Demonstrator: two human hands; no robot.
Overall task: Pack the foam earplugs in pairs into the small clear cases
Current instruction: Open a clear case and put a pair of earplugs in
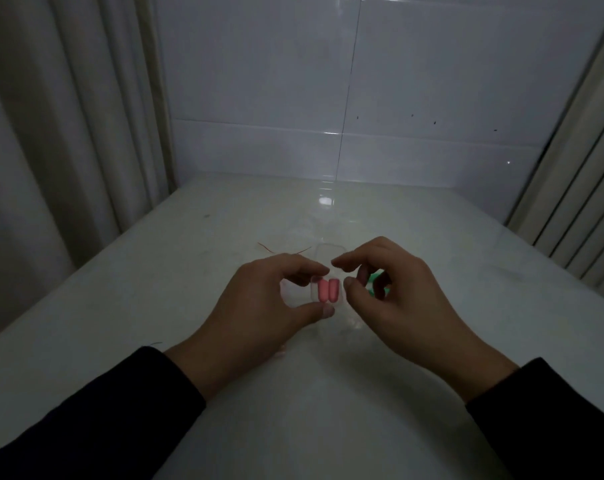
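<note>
Closest to the camera are two dark sleeves (96, 420) reaching out over a shiny white table (293, 427). The light is dim.

The left hand (259, 306) holds a small clear case (325, 289) a little above the table. Its thumb is under the case and its first finger is on top, so the case is pinched and kept steady. Two pink foam earplugs (328, 290) stand side by side inside it, touching each other. That is one pair in its place.

The right hand (394, 289) is just beside the case. Its thumb and first finger are curled toward each other, with the thumb tip close to the edge of the case. It may be getting ready to press the lid shut, but the clear plastic is hard to see, so I cannot tell if the lid is open. Something green (375, 282) peeks out behind the curled fingers of this hand. It could be more earplugs tucked in the palm, or they could lie on the table.

A bit farther away another clear case (328, 251) lies on the table, and next to it a thin red thread (283, 250). Behind it all is a white tiled wall (363, 98), with pale curtains (61, 133) on the left.
</note>
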